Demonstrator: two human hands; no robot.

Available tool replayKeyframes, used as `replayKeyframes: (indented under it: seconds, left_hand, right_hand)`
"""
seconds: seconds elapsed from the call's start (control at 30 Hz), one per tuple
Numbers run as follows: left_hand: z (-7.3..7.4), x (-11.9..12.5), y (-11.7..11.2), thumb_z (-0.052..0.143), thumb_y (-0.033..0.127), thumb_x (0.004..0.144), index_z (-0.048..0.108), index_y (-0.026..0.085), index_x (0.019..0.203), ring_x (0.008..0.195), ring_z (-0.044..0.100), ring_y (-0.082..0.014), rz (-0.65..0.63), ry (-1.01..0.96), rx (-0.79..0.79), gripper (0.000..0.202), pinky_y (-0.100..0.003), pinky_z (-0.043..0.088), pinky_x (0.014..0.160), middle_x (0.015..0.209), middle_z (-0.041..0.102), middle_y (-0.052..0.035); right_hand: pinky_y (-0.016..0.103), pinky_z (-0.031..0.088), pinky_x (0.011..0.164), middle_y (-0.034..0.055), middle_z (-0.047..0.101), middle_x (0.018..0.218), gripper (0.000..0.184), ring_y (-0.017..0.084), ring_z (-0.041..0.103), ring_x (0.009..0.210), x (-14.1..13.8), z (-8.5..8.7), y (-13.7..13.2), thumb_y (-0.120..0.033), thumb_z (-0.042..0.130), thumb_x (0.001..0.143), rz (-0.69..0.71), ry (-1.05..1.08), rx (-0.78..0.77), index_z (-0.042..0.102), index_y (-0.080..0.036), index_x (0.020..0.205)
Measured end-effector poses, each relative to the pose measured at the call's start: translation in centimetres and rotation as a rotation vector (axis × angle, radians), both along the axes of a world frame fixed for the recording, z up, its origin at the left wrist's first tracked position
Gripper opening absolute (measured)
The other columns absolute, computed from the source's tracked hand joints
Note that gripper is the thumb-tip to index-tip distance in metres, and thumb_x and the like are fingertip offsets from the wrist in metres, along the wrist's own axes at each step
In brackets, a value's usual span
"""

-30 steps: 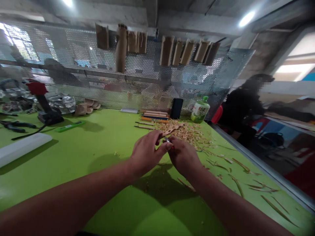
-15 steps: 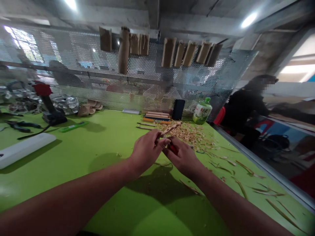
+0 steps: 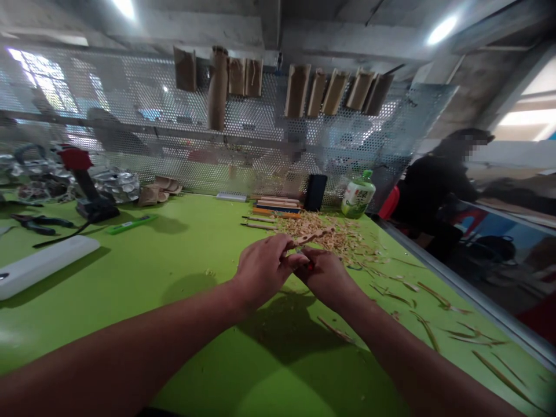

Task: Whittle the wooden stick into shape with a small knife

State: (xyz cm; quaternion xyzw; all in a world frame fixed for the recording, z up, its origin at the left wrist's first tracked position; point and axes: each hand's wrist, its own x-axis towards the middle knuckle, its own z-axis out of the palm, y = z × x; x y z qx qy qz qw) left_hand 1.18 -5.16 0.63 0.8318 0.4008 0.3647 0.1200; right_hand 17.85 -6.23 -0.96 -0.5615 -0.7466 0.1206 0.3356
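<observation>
My left hand grips the near end of a long, pale carved wooden piece, whose far end points up and right over a heap of wood shavings. My right hand closes on a small red-handled knife, mostly hidden inside the fingers. Its blade is hidden. Both hands sit close together, touching at the fingers, above the green tabletop. Long wood slivers lie to the right of my right hand.
Carving tools and stacked wooden strips lie at the back, by a black upright case and a green-capped bottle. A seated person in black is beyond the metal table edge.
My hands have come closer together and now touch. The red handle is more covered by my right fingers. The wooden piece lies flatter, and the view has shifted slightly.
</observation>
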Motion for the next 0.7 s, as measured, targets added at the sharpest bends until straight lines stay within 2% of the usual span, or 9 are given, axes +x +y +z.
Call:
replayKeyframes:
  seconds: [0.13,0.27,0.43,0.53,0.7]
  left_hand:
    - [-0.3,0.3,0.0,0.043,0.051,0.091,0.057,0.02,0.093,0.069,0.051,-0.0163,0.047,-0.01,0.015,0.034,-0.027,0.028,0.06,0.077,0.06,-0.001]
    - [-0.6,0.6,-0.1,0.044,0.053,0.09,0.058,0.019,0.089,0.069,0.05,-0.0156,0.066,-0.068,0.023,0.037,-0.027,0.028,0.06,0.077,0.06,-0.001]
    - [-0.5,1.1,-0.4,0.049,0.049,0.089,0.058,0.018,0.082,0.067,0.048,-0.0137,0.079,-0.192,-0.02,0.033,-0.025,0.029,0.06,0.074,0.06,-0.0003]
    - [-0.6,1.3,-0.5,0.051,0.048,0.088,0.057,0.018,0.081,0.065,0.047,-0.0123,0.076,-0.248,-0.094,0.031,-0.024,0.029,0.059,0.072,0.058,0.0009]
    - [-0.9,1.4,-0.2,0.051,0.046,0.089,0.055,0.017,0.076,0.063,0.044,-0.0113,0.067,-0.294,-0.117,0.032,-0.024,0.027,0.057,0.069,0.056,0.002]
  right_hand:
    - [0.023,0.021,0.046,-0.0037,0.041,0.053,0.03,0.009,0.035,0.049,0.0,-0.4,0.3,-0.037,0.052,0.08,-0.052,-0.015,0.015,0.041,-0.021,0.058]
    - [0.025,0.021,0.047,-0.0017,0.044,0.053,0.028,0.01,0.035,0.049,-0.4,0.2,0.1,-0.032,0.049,0.079,-0.116,-0.091,0.014,0.041,-0.021,0.055]
    - [0.026,0.025,0.052,0.0029,0.057,0.06,0.024,0.013,0.047,0.054,-0.7,1.4,-0.4,-0.033,0.047,0.083,-0.212,-0.201,0.003,0.054,-0.019,0.064]
    - [0.026,0.025,0.052,0.0049,0.061,0.063,0.025,0.014,0.05,0.055,-0.7,1.7,-0.4,-0.033,0.047,0.084,-0.266,-0.297,0.006,0.057,-0.019,0.066]
    - [0.027,0.024,0.052,0.0065,0.064,0.066,0.025,0.016,0.054,0.057,-0.8,1.6,-0.2,-0.034,0.047,0.086,-0.335,-0.394,0.054,0.06,-0.019,0.071]
